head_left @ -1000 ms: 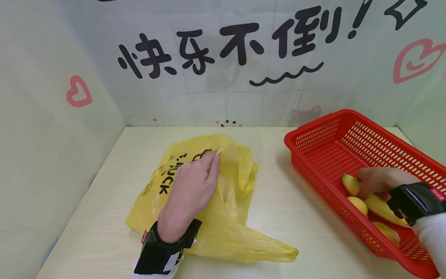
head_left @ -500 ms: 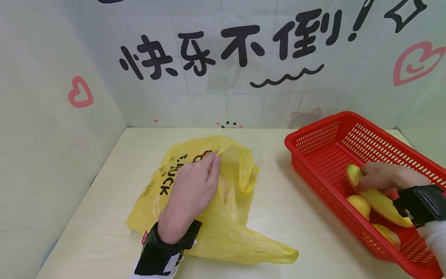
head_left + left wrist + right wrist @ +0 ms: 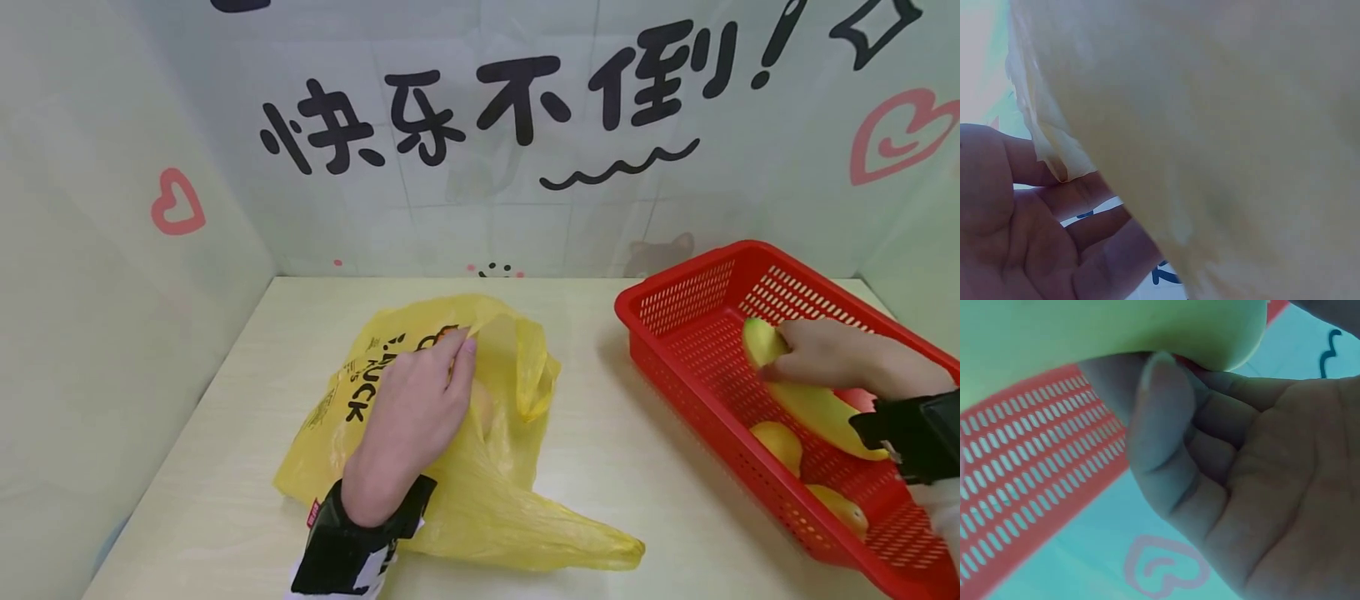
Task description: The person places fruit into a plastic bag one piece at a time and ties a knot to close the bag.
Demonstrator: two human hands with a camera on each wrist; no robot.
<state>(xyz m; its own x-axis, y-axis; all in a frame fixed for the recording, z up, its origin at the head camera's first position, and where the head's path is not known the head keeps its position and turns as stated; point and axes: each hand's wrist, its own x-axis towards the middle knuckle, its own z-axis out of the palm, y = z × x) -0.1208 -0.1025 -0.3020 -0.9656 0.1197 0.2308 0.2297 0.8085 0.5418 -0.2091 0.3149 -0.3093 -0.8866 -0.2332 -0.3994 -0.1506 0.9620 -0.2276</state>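
Banana (image 3: pixel 821 418), yellow with a greenish tip, within the outline of the red perforated plastic basket (image 3: pixel 690 404); whether its underside touches the basket floor cannot be told. The right hand (image 3: pixel 832 354) reaches over the basket and grips the banana near its greenish end, with thumb and fingers curled against the peel, as the right wrist view also shows. Two smaller yellow fruits, one rounded (image 3: pixel 778 446) and one more tapered (image 3: pixel 838 508), lie along the basket's left side, next to the banana. A pinkish-red object (image 3: pixel 857 399) shows in the basket beneath the right hand, mostly hidden.

To the left of the basket, and apart from it, lies a yellow plastic bag (image 3: pixel 525 525) printed with black lettering. The left hand (image 3: pixel 412 417) pinches the edge of its mouth between thumb and forefinger. A pale, rounded item (image 3: pixel 482 406) is partly visible at the bag's opening. Basket and bag both rest on a light wood-toned table (image 3: pixel 592 450). Each wrist bears a black band (image 3: pixel 360 542). Behind the basket rises a pale backdrop (image 3: pixel 337 221) with large black Chinese characters, a wavy line and pink hearts.
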